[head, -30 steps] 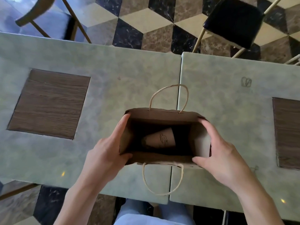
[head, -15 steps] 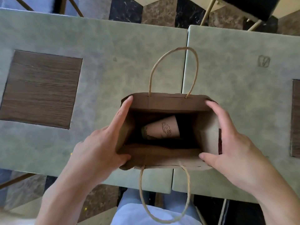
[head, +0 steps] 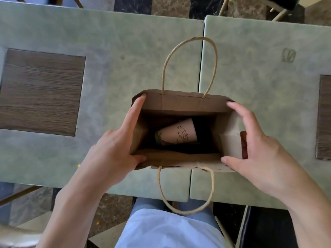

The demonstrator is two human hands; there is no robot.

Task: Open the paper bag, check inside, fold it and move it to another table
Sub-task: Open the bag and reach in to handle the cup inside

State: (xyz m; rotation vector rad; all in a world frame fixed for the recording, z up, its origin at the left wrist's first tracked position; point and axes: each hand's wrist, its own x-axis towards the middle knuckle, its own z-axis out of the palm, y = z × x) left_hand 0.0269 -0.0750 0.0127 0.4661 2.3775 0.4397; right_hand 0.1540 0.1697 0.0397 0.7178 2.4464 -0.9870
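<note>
A brown paper bag [head: 180,102] with twisted paper handles stands upright and wide open, straddling the seam between two tables. A brown paper cup [head: 176,134] with a dark line drawing lies on its side at the bottom. My left hand [head: 114,149] grips the bag's left side wall, index finger along the rim and thumb at the near corner. My right hand [head: 254,149] holds the right side wall the same way, spreading the mouth.
Two grey-green tables meet at a seam: the left table [head: 114,56] with a wooden inlay [head: 41,92], the right table [head: 259,72] with another inlay [head: 325,117] at its edge. A chair [head: 279,2] stands beyond. Patterned stone floor lies all around.
The view has come closer and more directly over the bag, so the cup inside shows larger. Both hands keep the same hold on the bag's sides.
</note>
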